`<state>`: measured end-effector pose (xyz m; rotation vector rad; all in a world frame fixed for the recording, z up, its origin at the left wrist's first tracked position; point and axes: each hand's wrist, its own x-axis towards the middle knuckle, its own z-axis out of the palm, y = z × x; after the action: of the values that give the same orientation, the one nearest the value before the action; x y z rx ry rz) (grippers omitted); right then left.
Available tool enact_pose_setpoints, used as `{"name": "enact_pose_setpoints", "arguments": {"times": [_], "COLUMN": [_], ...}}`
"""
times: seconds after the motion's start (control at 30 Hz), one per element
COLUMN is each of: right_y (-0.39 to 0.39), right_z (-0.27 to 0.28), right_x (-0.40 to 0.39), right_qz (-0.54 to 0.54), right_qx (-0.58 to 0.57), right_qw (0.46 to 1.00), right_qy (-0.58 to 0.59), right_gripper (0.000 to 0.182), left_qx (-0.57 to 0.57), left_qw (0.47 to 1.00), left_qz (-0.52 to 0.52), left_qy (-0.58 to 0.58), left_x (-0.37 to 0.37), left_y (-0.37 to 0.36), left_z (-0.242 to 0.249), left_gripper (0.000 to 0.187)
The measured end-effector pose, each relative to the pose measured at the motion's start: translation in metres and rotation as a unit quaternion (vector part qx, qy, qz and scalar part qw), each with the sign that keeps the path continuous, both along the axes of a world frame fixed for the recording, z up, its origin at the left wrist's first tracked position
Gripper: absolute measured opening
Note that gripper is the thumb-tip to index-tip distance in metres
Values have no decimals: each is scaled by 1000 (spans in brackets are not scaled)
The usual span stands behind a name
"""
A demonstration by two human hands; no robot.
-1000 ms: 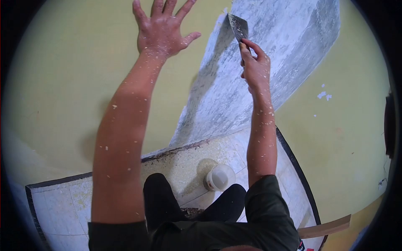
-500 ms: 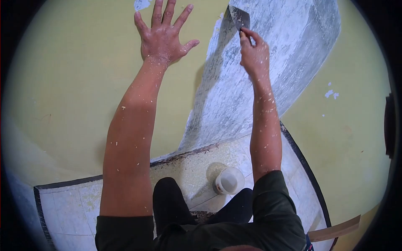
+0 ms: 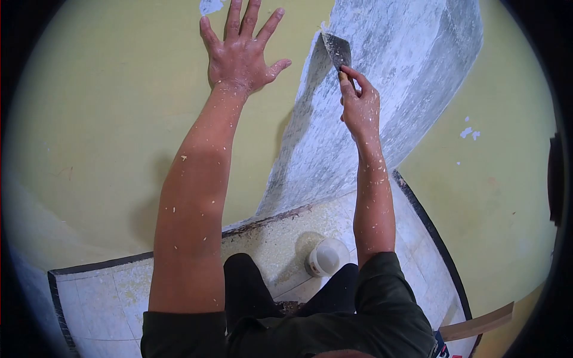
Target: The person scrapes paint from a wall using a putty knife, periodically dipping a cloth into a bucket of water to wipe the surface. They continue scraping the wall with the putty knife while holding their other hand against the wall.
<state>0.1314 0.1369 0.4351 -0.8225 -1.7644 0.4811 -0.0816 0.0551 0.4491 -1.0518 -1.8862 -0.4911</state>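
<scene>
My right hand (image 3: 361, 107) grips the handle of a putty knife (image 3: 338, 51). Its wide metal blade meets the edge where yellow-green paint borders a scraped, grey-white patch (image 3: 358, 143) of wall. Spread flat on the painted wall (image 3: 137, 107), my left hand (image 3: 242, 56) holds nothing, fingers apart, to the left of the blade. Pale paint flakes cling to both forearms.
A white plastic bucket (image 3: 327, 258) stands on the tiled floor (image 3: 95, 298) between my knees. Paint crumbs litter the tiles along the dark baseboard (image 3: 427, 221). A wooden strip (image 3: 477, 322) juts in at lower right.
The putty knife and my right hand have moved down along the paint edge. My left hand appears slightly further right and lower, still flat on the wall.
</scene>
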Motion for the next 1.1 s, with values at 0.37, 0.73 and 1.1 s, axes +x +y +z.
{"name": "enact_pose_setpoints", "arguments": {"times": [0.37,0.73,1.1], "right_y": [18,11,3], "right_z": [20,42,32], "right_x": [-1,-6,9], "right_qz": [-22,5,-21], "right_qx": [72,13,34], "right_qw": [997,1000,998], "right_qy": [5,18,-39], "right_gripper": [32,34,32], "left_qx": [5,0,-14], "left_qw": [1000,1000,1000], "left_qz": [-13,-10,-12], "left_qy": [0,2,-16], "left_x": [-2,-1,5], "left_y": [1,0,-2], "left_z": [-1,0,-1], "left_gripper": [100,100,101]}}
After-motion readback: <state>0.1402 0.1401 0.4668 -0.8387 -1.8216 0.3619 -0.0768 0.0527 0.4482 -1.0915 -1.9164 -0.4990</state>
